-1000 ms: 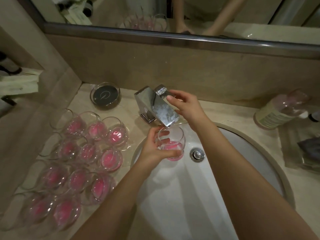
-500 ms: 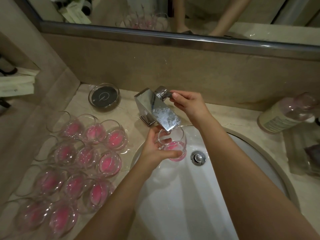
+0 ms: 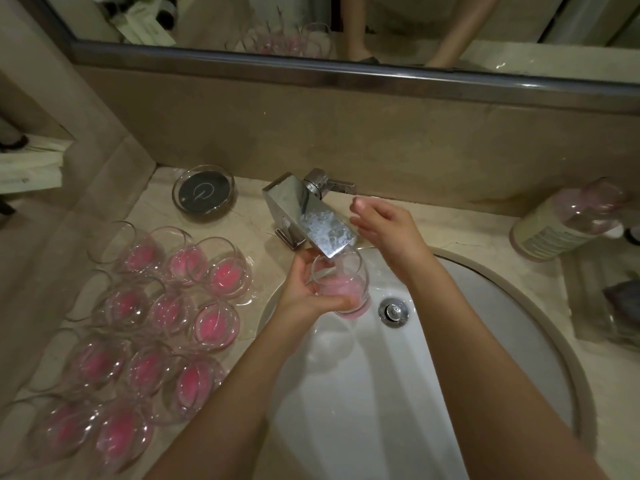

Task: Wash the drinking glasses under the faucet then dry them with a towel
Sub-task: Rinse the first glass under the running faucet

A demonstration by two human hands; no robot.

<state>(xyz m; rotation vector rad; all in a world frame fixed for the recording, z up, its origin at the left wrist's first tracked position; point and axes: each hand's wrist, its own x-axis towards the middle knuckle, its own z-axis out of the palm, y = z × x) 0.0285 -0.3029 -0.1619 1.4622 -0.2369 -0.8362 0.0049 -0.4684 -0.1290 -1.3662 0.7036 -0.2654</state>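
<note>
My left hand (image 3: 304,292) grips a clear drinking glass (image 3: 341,284) with a pink bottom and holds it under the spout of the chrome faucet (image 3: 304,213), over the white sink (image 3: 363,393). Pale pink liquid fills the glass's lower part. My right hand (image 3: 384,226) hovers with loose fingers just right of the spout, below the faucet's lever handle (image 3: 332,185), touching nothing. Several more pink-bottomed glasses (image 3: 149,317) stand in rows on the counter to the left of the sink.
A round glass dish with a dark disc (image 3: 203,192) sits at the back left of the counter. A bottle (image 3: 568,220) lies on its side at the right. The drain plug (image 3: 393,311) is in the basin. A mirror (image 3: 346,26) runs along the back wall.
My right hand has let go of the faucet's lever and dropped a little lower, its fingers now loose. The liquid in the held glass looks paler and higher.
</note>
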